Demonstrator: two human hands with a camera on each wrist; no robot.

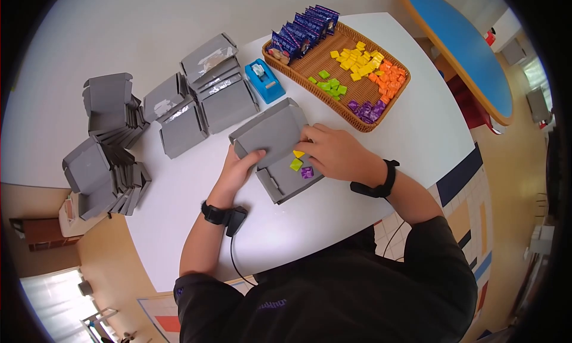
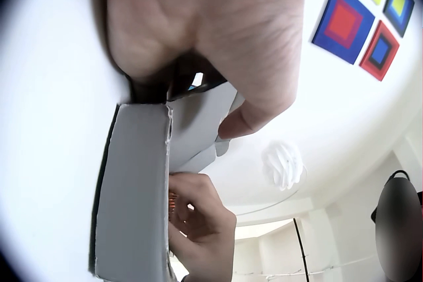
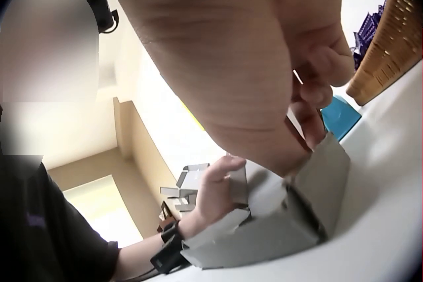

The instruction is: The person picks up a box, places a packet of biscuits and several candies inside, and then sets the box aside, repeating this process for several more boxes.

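An open grey cardboard box [image 1: 285,185] stands on the white table with its lid raised. My left hand [image 1: 241,167] grips the lid's left side, thumb lying over its inner face. Its other fingers are behind the cardboard. My right hand [image 1: 339,151] reaches over the box's right side with bent fingers, fingertips down inside. A bit of an orange wrapped candy [image 2: 172,204] shows between its thumb and fingers in the left wrist view. Close to those fingers lie a yellow candy [image 1: 299,153], a green candy [image 1: 296,164] and a purple candy [image 1: 307,172] in the box.
A wicker basket [image 1: 364,128] holds blue snack packets [image 1: 304,30] and piles of yellow, orange, green and purple candies. The blue tape dispenser [image 1: 264,81] stands behind the box. Closed grey boxes [image 1: 229,106] lie to the left, beside stacks of open boxes [image 1: 110,105].
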